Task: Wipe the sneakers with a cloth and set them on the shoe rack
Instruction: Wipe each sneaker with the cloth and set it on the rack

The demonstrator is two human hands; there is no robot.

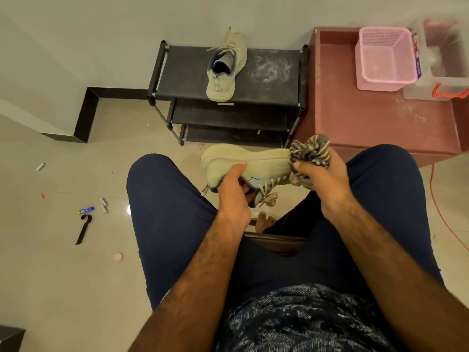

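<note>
I sit facing a black shoe rack (pixel 269 90) against the wall. One pale beige sneaker (pixel 225 69) stands on its top shelf, heel toward me. The second beige sneaker (pixel 261 165) lies on its side between my knees, sole facing away. My left hand (pixel 234 191) grips it at the collar, thumb on the side and fingers inside the opening. My right hand (pixel 324 181) holds a bunched grey-and-white striped cloth (pixel 311 152) against the sneaker's toe end.
A reddish low cabinet (pixel 380 123) stands right of the rack with a pink basket (pixel 385 57) and a clear box (pixel 446 59) on it. Small litter, a blue tube (pixel 86 210) and a black strap (pixel 83 228) lie on the tiled floor at left. An orange cord (pixel 441 214) runs at right.
</note>
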